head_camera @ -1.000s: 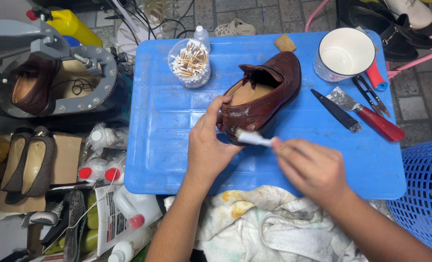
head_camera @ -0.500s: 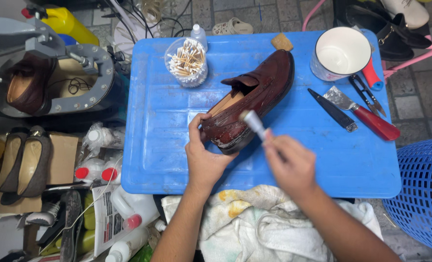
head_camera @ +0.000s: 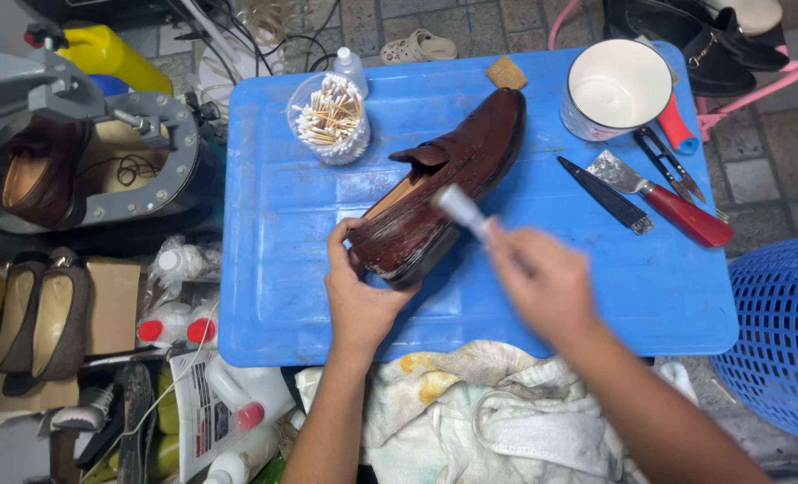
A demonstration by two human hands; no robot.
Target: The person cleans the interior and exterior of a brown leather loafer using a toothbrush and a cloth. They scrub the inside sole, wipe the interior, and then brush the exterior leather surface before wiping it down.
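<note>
Left hand [head_camera: 356, 296] clamped on the toe end of one brown loafer [head_camera: 444, 193], fingers curled over its edge. Right hand [head_camera: 542, 280] closed around a small pale brush [head_camera: 460, 210], blurred, tip just over the loafer's side. Hands apart, loafer between them.

Loafer lies tilted on its side, diagonal across the middle of a blue board [head_camera: 282, 269], heel toward the far edge.

On the board too: 1 clear cup of cotton swabs [head_camera: 330, 118], 1 small dropper bottle [head_camera: 350, 68] behind it, 1 tan sponge block [head_camera: 505, 73] at the heel, 1 white mug [head_camera: 616, 88] with a red handle, 1 black-handled knife [head_camera: 607, 195], 1 red-handled scraper [head_camera: 668, 201], 1 pair of small snips [head_camera: 669, 163].

Off the board: 1 grey shoe-stretching machine [head_camera: 103, 152] left, one brown shoe inside; 2 flat pumps [head_camera: 40, 314] below it; several red-capped bottles [head_camera: 184, 327]; a yellowed cloth [head_camera: 470, 412] at the near edge; blue basket [head_camera: 780, 341] right; black shoes [head_camera: 694, 40] top right, count unclear.
</note>
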